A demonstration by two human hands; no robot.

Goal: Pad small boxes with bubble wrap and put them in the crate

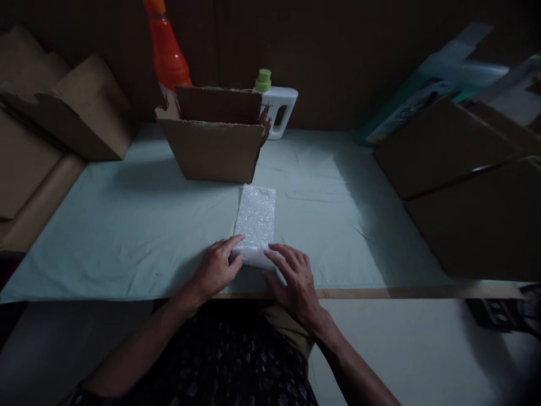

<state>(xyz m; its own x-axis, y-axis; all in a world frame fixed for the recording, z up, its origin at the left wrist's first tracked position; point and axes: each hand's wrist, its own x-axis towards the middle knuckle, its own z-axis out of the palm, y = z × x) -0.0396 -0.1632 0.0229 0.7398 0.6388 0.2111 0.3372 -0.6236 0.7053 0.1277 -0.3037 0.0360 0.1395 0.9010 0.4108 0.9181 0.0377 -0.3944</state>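
A flat packet wrapped in white bubble wrap (256, 220) lies on the pale green table cover (127, 225), its long side pointing away from me. My left hand (217, 268) rests at its near left corner, fingers curled lightly against the edge. At the near right corner, my right hand (293, 276) lies flat with the fingers spread, the fingertips touching the wrap. Neither hand lifts it.
An open brown cardboard box (213, 146) stands just behind the packet. Behind it are an orange bottle (168, 53) and a white jug with a green cap (276, 107). Cardboard boxes (465, 186) crowd the right side, more cardboard (63, 107) the left.
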